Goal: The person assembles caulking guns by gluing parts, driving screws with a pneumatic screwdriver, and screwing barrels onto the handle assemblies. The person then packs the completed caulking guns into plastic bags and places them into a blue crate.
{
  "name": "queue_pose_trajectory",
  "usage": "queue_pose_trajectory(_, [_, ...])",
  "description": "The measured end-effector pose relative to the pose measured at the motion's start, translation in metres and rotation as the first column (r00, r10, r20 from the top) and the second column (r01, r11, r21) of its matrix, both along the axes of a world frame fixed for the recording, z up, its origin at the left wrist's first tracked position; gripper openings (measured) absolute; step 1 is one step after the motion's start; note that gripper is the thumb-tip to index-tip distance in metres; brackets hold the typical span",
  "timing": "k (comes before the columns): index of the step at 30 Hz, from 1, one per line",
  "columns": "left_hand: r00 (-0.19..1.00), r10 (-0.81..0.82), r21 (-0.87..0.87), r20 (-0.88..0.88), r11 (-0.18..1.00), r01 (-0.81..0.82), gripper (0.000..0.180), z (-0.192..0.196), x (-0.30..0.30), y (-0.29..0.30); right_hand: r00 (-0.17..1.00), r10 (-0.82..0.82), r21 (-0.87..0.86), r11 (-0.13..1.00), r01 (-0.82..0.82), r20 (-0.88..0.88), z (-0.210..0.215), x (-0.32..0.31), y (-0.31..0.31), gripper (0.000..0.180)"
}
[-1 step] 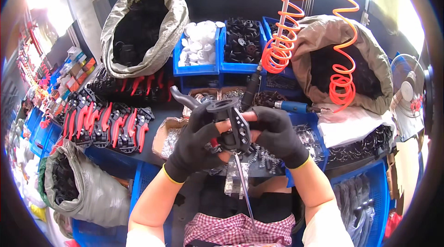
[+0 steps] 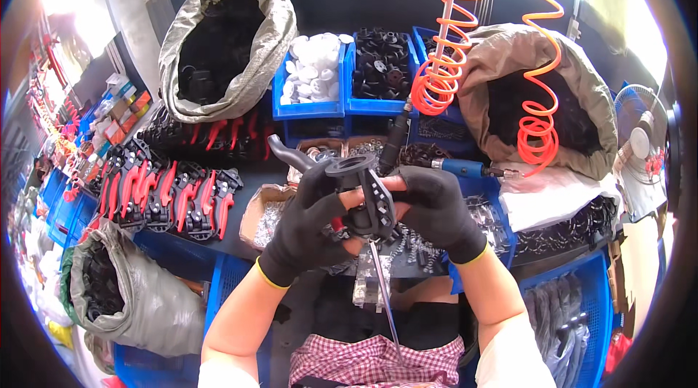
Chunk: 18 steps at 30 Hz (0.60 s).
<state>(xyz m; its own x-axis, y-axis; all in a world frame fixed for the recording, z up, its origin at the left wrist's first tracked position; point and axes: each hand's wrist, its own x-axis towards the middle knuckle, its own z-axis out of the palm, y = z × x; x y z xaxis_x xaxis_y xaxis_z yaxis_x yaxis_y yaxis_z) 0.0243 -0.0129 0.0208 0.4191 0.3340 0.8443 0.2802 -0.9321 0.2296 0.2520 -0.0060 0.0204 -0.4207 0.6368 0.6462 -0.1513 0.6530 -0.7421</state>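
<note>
Both my hands wear black fingertipless gloves with yellow cuffs. In my left hand [image 2: 309,217] is a black plastic part with a round flanged collar [image 2: 350,165] and a ridged side piece. A curved black handle [image 2: 289,154] sticks out to the left beyond that hand. My right hand [image 2: 436,210] pinches the part's right side between thumb and fingers. A spot of red shows low on the part, by the left fingers. Below it, a thin metal rod [image 2: 384,293] slants down toward my lap; whether it touches the part I cannot tell.
Rows of black-and-red handle assemblies [image 2: 171,195] lie left. Blue bins of white caps [image 2: 313,72] and black discs [image 2: 380,68] stand behind. Open sacks [image 2: 218,108] [image 2: 592,97] flank them. A blue air tool [image 2: 462,168] and orange coiled hoses [image 2: 538,142] are right; small springs [image 2: 418,246] lie near.
</note>
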Motion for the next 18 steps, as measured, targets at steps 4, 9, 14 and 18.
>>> queue_pose_trajectory(4, [0.999, -0.031, 0.083, -0.014, 0.996, 0.033, 0.060, 0.002, 0.006, -0.006, 0.989, 0.023, -0.028, 0.999, -0.027, -0.145, 0.003, -0.005, 0.000, 0.037])
queue_pose_trajectory(9, [0.999, -0.035, -0.047, -0.036, 0.998, 0.033, 0.063, -0.003, 0.007, -0.010, 1.000, -0.006, -0.077, 0.997, 0.006, -0.005, 0.023, -0.001, -0.012, 0.029])
queue_pose_trajectory(14, [0.992, 0.118, 0.076, -0.043, 0.991, -0.115, 0.059, -0.012, 0.010, -0.022, 0.972, 0.030, -0.599, 0.783, -0.169, -0.234, 0.020, -0.006, -0.043, 0.024])
queue_pose_trajectory(18, [0.991, -0.097, 0.147, -0.094, 0.983, 0.110, 0.055, -0.046, -0.004, -0.039, 0.984, -0.176, -0.439, 0.886, 0.149, -0.022, -0.025, -0.024, -0.100, 0.041])
